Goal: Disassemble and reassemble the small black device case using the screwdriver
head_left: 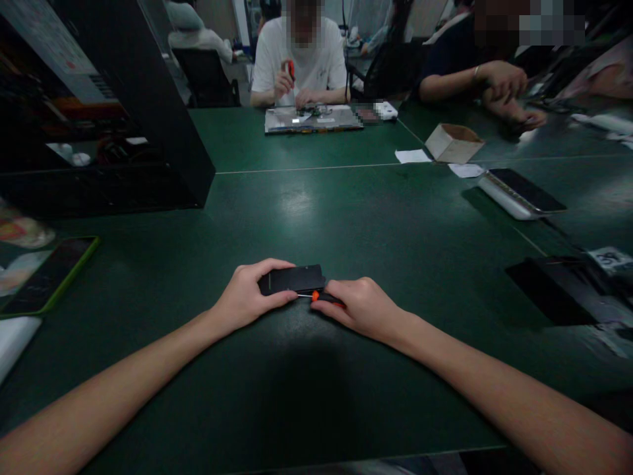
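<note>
A small flat black device (293, 278) lies on the green table (316, 218) in front of me. My left hand (246, 295) is closed round its left end, thumb along the near edge and fingers over the far edge. My right hand (362, 307) is closed on a small screwdriver (321, 297) with an orange and black handle. Its thin metal tip points left and meets the device's near edge.
A phone in a green case (49, 276) lies at the left, under a black cabinet (148, 99). A white box with a phone on it (519, 191), a cardboard box (453, 142) and black items (558, 290) sit on the right. Other people work at the far side.
</note>
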Demonstrator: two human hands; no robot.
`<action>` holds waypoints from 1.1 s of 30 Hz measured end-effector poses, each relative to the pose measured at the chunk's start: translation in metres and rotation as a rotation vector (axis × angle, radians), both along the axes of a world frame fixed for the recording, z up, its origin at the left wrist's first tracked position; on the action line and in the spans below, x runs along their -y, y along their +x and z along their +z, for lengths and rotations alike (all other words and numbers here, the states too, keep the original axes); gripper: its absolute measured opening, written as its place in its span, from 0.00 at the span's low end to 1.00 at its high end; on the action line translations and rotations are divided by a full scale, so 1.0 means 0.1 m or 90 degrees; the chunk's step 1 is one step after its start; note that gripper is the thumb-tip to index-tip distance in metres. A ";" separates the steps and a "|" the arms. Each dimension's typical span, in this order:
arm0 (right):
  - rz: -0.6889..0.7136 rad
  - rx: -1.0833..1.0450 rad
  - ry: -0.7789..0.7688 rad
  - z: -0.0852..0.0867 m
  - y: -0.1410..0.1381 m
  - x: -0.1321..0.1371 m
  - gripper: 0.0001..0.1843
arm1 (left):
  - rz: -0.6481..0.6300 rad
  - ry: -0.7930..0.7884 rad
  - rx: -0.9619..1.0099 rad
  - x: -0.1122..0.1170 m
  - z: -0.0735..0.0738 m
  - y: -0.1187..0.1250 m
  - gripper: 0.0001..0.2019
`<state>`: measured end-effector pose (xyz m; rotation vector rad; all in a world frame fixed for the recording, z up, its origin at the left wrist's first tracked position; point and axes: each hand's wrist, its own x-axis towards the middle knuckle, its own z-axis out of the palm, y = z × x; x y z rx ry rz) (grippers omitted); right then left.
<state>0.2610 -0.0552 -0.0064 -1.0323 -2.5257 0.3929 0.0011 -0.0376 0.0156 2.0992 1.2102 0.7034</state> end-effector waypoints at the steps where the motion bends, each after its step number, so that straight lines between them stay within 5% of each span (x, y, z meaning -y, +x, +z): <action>1: 0.002 0.003 0.001 0.00 0.00 -0.01 0.25 | 0.001 -0.002 0.000 0.00 0.00 0.00 0.21; 20: 0.010 0.027 0.068 0.13 0.04 0.02 0.25 | 0.031 0.013 0.073 0.03 0.02 -0.01 0.22; 27: 0.021 -0.067 0.142 0.14 0.13 -0.01 0.20 | 0.127 -0.063 0.211 -0.05 0.02 -0.02 0.19; 33: -0.096 -0.122 0.107 0.11 0.19 -0.08 0.14 | 0.226 -0.016 0.100 -0.19 0.02 -0.11 0.26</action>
